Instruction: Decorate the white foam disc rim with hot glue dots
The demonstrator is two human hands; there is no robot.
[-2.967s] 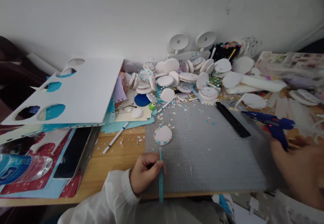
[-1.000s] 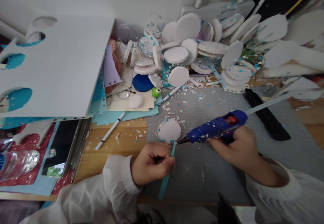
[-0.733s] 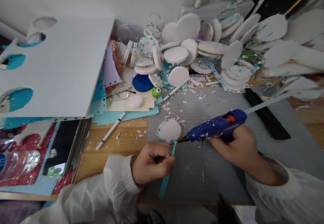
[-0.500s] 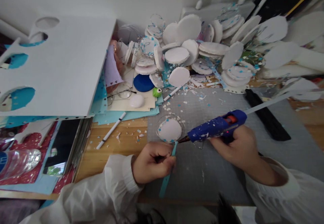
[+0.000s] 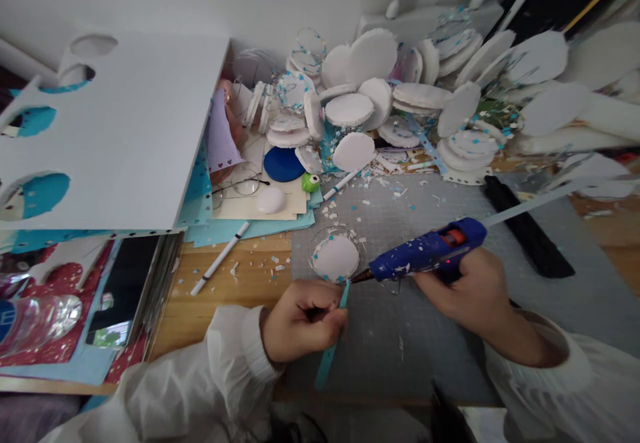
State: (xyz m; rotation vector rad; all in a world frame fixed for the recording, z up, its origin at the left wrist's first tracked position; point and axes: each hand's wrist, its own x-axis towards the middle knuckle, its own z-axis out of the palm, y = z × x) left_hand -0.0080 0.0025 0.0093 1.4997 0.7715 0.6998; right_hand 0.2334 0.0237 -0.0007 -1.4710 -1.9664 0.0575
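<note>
My left hand (image 5: 307,319) pinches a narrow turquoise paper strip (image 5: 327,363) that slants down toward the table's front edge. My right hand (image 5: 467,293) is wrapped around a blue hot glue gun (image 5: 425,253), with a long pale glue stick (image 5: 530,204) poking out of its back. The dark nozzle points left and meets, or nearly meets, the strip's upper end. Just beyond my left fingers lies a white foam disc (image 5: 337,257), ringed with thin wire and small blue pieces. Whether the strip touches the disc I cannot tell.
A grey cutting mat (image 5: 385,349) lies under my hands, scattered with paper bits. Many white discs (image 5: 350,109) are heaped behind it. A black case (image 5: 530,229) rests at right. At left are a board with holes (image 5: 135,129), a white pen (image 5: 220,258), a phone (image 5: 123,289) and a bottle (image 5: 43,323).
</note>
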